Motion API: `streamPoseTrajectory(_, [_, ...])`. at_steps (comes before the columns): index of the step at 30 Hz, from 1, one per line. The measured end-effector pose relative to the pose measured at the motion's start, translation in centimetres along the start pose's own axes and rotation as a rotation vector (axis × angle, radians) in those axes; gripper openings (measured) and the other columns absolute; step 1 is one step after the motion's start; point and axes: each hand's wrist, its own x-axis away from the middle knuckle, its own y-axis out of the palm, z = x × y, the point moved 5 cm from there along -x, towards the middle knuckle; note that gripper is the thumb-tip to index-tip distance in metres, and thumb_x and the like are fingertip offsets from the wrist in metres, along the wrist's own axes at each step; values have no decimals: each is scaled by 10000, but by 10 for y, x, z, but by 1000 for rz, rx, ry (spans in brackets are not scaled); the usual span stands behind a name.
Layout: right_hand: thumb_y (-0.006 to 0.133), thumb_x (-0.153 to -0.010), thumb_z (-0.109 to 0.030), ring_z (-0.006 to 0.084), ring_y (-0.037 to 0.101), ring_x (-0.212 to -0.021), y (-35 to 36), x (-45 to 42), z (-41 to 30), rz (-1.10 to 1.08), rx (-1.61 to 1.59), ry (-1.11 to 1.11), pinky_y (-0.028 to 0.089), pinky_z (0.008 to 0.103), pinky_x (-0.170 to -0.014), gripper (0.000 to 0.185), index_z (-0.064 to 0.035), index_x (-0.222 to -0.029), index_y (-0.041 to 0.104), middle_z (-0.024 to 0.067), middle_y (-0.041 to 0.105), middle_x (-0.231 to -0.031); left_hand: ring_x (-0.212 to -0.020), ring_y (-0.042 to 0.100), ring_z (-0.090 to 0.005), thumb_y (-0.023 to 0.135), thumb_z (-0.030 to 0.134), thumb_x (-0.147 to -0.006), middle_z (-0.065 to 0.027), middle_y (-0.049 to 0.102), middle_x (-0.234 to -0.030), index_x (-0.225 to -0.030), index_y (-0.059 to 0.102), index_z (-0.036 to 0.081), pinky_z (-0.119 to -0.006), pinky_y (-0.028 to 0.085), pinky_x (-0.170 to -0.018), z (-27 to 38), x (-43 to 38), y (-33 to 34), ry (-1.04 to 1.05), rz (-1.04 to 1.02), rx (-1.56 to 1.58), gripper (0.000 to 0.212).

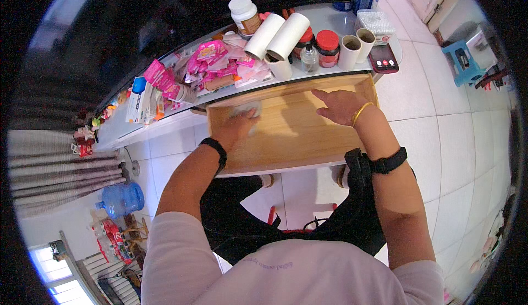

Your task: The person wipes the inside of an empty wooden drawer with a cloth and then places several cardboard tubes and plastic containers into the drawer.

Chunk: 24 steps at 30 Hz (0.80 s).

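A wooden drawer [288, 140] is pulled out in front of me, below a white cabinet top. Inside its left end, my left hand [239, 125] is blurred and holds a whitish wad of cloth or tissue [252, 108] against the bottom boards. My right hand [340, 105], with a gold bangle at the wrist, is over the drawer's right part. Its index finger points toward the back wall, the thumb is apart from it, and nothing is in its grasp. Whether its fingertips touch the wood I cannot tell.
Above the drawer, the glossy cabinet top [342, 20] carries pink wrappers [206, 57], white cardboard tubes [288, 37], red-lidded jars [328, 49], a glass bottle [309, 59] and a phone [384, 59] at the right edge. My knees are below the drawer. A blue water jug [121, 200] lies at left.
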Motion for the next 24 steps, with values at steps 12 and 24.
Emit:
streamPoseTrajectory(12, [670,-1229,-439,510,812,-1298,6,-21,-19,-6,50,-55,632,598,-1150,752,-104,-1867,455,336,844,-1375,-1597,645,-522,732,175,-1109,-271,405,-1940,-1696,625,118,-549,583,-1304,-29,32,-13,-125,-2,-9,600])
streamPoseTrajectory(24, [689,-1189,-454,507,781,-1422,-1,1,-22,-147,33,6,618,599,-1232,874,-79,-1911,369,373,791,-1518,-1332,727,-493,705,192,-1096,-185,675,-1507,-1401,713,113,-550,661,-1138,91,5,-121,217,84,59,315])
